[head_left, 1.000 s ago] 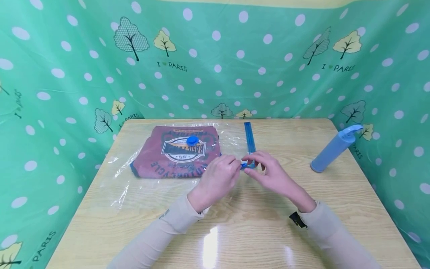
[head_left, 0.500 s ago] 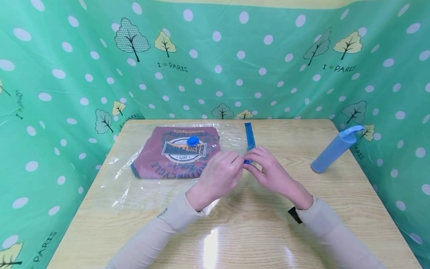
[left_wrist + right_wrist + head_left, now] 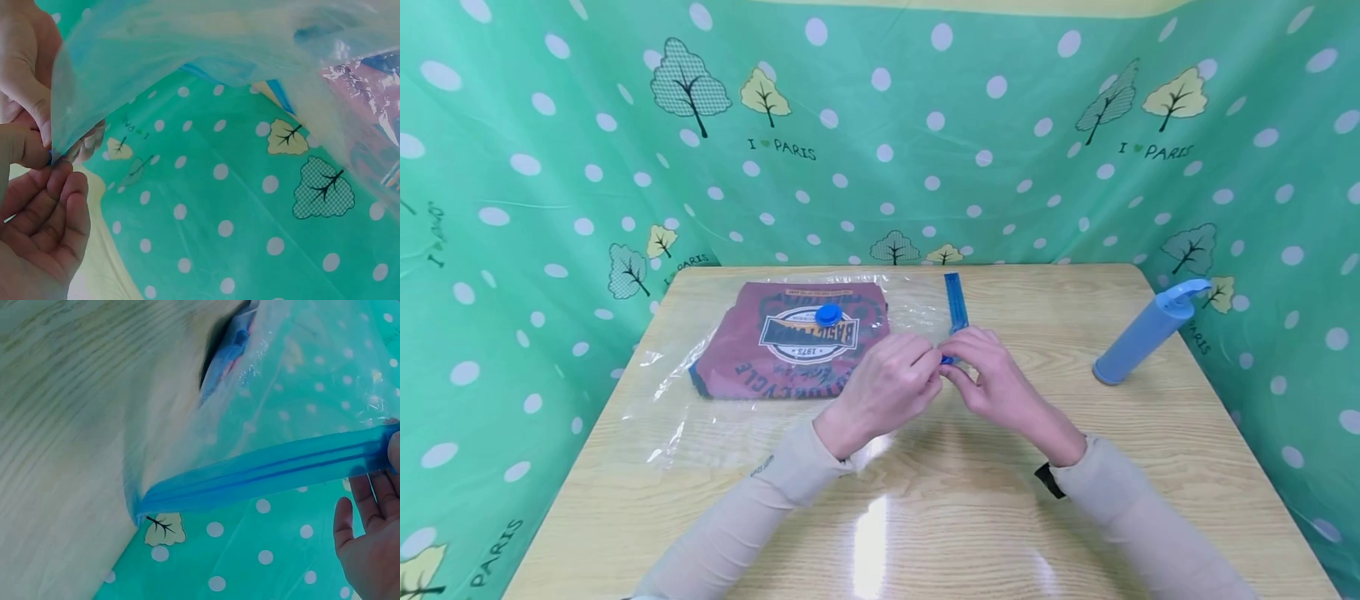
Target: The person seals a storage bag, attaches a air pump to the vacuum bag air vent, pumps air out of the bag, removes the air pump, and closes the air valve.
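A clear plastic storage bag point(image 3: 677, 429) lies on the table with a folded maroon printed garment point(image 3: 730, 354) inside. On its upper face sits a round blue valve cap point(image 3: 828, 315). The bag's blue zip strip point(image 3: 956, 298) runs along the right edge; in the right wrist view the strip point(image 3: 269, 465) is lifted and slants toward the fingers. My left hand point(image 3: 883, 383) pinches the near end of the strip. Close against it, my right hand point(image 3: 1000, 387) pinches the same strip between thumb and fingers. The fingers largely hide the pinched spot.
A blue cylindrical hand pump point(image 3: 1142, 337) with a spout-like top stands tilted in view at the right of the wooden table point(image 3: 970, 517). A green dotted curtain point(image 3: 925, 192) closes off the back and both sides.
My right thumb and fingers, spread around the strip's near end a second ago, have closed onto it. Both hands have come together. The garment, cap and pump stay put.
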The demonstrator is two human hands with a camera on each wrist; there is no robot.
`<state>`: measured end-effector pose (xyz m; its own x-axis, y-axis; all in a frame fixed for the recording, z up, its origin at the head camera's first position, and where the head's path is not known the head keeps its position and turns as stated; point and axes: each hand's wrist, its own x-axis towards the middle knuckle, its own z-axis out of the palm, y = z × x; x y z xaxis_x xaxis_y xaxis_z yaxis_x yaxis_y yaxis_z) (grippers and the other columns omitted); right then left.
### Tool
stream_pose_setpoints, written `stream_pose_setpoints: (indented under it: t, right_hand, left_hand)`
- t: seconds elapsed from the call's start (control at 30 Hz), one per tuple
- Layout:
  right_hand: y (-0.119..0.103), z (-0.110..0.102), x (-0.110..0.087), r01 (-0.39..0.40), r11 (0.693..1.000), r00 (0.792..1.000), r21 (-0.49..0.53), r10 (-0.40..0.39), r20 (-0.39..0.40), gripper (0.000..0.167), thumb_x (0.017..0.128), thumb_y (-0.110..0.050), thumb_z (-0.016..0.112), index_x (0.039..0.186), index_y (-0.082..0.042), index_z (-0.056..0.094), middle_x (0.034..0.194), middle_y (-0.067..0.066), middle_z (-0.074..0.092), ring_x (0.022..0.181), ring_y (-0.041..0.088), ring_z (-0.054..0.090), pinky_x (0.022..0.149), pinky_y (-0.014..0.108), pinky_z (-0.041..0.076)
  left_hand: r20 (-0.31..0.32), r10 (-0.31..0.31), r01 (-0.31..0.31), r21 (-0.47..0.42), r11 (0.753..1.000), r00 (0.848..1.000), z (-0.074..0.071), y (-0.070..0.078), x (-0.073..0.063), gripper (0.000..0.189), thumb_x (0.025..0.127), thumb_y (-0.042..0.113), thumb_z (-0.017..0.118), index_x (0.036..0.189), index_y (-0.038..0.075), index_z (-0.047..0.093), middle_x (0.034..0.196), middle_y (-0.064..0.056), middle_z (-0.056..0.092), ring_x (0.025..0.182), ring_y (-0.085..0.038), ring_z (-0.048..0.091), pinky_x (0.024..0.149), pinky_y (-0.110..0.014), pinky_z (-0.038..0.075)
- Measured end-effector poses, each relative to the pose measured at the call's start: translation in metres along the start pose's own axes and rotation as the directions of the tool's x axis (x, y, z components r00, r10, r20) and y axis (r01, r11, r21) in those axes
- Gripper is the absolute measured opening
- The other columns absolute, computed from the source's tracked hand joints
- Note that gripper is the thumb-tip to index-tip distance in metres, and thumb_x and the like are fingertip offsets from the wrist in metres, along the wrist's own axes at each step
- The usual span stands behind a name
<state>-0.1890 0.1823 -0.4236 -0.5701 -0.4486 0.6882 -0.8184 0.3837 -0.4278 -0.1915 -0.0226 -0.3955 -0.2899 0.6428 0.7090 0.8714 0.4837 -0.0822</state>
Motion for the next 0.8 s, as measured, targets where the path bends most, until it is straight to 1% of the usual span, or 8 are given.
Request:
stream_pose_setpoints:
  t: [0.1,0.23,0.37,0.43,0.5,0.6,0.7,0.8]
  right_hand:
    - [0.000,0.002,-0.002,-0.005,1.000,1.000,0.011,0.005,0.001,0.016,0.091,0.005,0.076,0.105,-0.004,0.075,0.100,0.003,0.074,0.099,0.025,0.065,0.085,0.042,0.045]
    - [0.006,0.004,-0.007,-0.040,0.999,0.999,0.005,0.040,-0.004,0.017,0.090,0.008,0.076,0.104,-0.003,0.075,0.102,0.004,0.074,0.100,0.026,0.066,0.089,0.042,0.048]
    - [0.013,0.005,-0.011,-0.070,0.998,0.998,0.000,0.070,0.000,0.022,0.087,0.012,0.078,0.103,-0.003,0.074,0.102,0.005,0.074,0.101,0.026,0.066,0.092,0.042,0.049]
    - [0.014,0.005,-0.012,-0.074,0.997,0.997,0.001,0.074,0.006,0.022,0.087,0.013,0.078,0.103,-0.002,0.074,0.102,0.006,0.074,0.101,0.026,0.066,0.094,0.043,0.049]
    - [0.014,0.005,-0.013,-0.071,0.997,0.997,0.001,0.071,0.009,0.023,0.086,0.013,0.078,0.103,-0.002,0.074,0.102,0.006,0.073,0.101,0.026,0.065,0.094,0.043,0.048]
    - [0.012,0.005,-0.013,-0.055,0.998,0.998,-0.002,0.055,0.005,0.024,0.086,0.014,0.078,0.103,-0.002,0.074,0.102,0.006,0.073,0.102,0.027,0.065,0.095,0.043,0.048]
    - [0.011,0.006,-0.011,-0.034,0.999,0.999,-0.006,0.034,-0.004,0.025,0.086,0.014,0.078,0.104,-0.003,0.074,0.102,0.005,0.073,0.102,0.027,0.065,0.096,0.045,0.048]
    - [0.010,0.006,-0.009,-0.026,1.000,1.000,-0.013,0.025,-0.010,0.024,0.086,0.013,0.078,0.103,-0.004,0.074,0.102,0.004,0.073,0.102,0.027,0.065,0.097,0.045,0.048]
  left_hand:
    - [-0.012,0.026,-0.026,0.011,1.000,1.000,0.000,-0.001,-0.001,0.013,0.078,0.000,0.074,0.077,0.008,0.065,0.075,0.000,0.057,0.065,-0.015,0.052,0.058,-0.024,0.041]
    - [-0.020,0.046,-0.045,0.032,0.998,0.999,-0.003,-0.004,0.001,0.013,0.078,0.000,0.074,0.076,0.008,0.064,0.075,0.000,0.058,0.067,-0.017,0.055,0.060,-0.026,0.044]
    - [0.006,0.044,-0.044,0.026,0.999,0.999,-0.006,-0.007,0.002,0.011,0.081,0.000,0.074,0.078,0.007,0.066,0.076,-0.001,0.060,0.069,-0.017,0.057,0.062,-0.026,0.047]
    - [0.032,0.029,-0.029,0.003,1.000,0.999,-0.008,-0.007,0.002,0.008,0.083,0.000,0.074,0.082,0.006,0.069,0.079,-0.001,0.063,0.072,-0.017,0.060,0.066,-0.026,0.049]
    - [0.067,0.006,-0.004,-0.028,1.000,0.998,-0.009,-0.008,0.000,0.005,0.087,0.002,0.075,0.088,0.006,0.072,0.084,-0.002,0.067,0.077,-0.018,0.063,0.070,-0.027,0.052]
    - [0.130,-0.029,0.037,-0.060,0.998,0.991,-0.010,-0.007,-0.001,0.002,0.094,0.007,0.074,0.095,0.006,0.074,0.089,-0.003,0.069,0.083,-0.019,0.065,0.075,-0.030,0.054]
    - [0.184,-0.065,0.079,-0.074,0.994,0.981,-0.010,-0.006,-0.001,0.005,0.099,0.010,0.072,0.096,0.006,0.074,0.087,-0.002,0.066,0.080,-0.019,0.063,0.073,-0.031,0.053]
    - [0.204,-0.099,0.117,-0.076,0.990,0.974,-0.008,-0.004,0.000,0.007,0.100,0.007,0.072,0.094,0.006,0.075,0.081,0.000,0.063,0.074,-0.017,0.059,0.068,-0.029,0.051]
